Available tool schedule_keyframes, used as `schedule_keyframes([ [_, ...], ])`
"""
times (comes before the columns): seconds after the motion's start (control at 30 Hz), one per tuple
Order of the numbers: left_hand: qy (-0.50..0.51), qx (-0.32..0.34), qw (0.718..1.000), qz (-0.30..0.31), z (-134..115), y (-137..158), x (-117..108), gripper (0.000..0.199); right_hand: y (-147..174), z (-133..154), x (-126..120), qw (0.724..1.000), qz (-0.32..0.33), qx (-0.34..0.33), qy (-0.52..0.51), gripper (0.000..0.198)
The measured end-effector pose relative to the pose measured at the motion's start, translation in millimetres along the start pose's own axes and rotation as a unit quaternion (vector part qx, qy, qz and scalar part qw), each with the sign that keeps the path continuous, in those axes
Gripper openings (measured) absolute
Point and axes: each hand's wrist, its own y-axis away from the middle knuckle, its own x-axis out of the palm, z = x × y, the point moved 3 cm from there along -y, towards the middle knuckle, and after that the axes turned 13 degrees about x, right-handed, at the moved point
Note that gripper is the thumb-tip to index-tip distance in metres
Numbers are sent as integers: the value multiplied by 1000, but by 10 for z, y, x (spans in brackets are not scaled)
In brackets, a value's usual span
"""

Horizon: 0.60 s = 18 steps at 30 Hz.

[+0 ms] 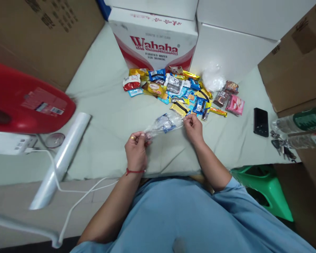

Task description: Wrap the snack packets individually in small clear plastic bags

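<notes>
A clear plastic bag (158, 127) is stretched between my two hands above the pale cloth. Blue-wrapped snack packaging (168, 123) shows through its film. My left hand (136, 149) pinches the bag's left end between thumb and fingers. At the right end, my right hand (193, 128) is closed on the film with its fingertips. Just beyond the hands lies a heap of wrapped snacks (173, 85) in yellow, blue, red and brown packets. A pink packet (235, 105) and a brown cocoa packet (222, 98) rest at the heap's right side.
White cartons (155, 38) stand behind the heap, beside a crumpled clump of clear plastic (213, 78). To the left are a red container (28, 100), a white power bank (10, 142) with a cable, and a plastic roll (60, 160). A phone (261, 122), keys (283, 147) and bottles (302, 121) lie right.
</notes>
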Motion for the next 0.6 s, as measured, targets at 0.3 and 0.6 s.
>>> schedule_keyframes([
  [0.3,79,-136,984,81,-118,-46,-258,56,169,273,-80,998,48,-29,-23,18],
  [0.6,-224,194,931,212,-235,-108,20,37,523,517,-230,996,50,-62,42,20],
])
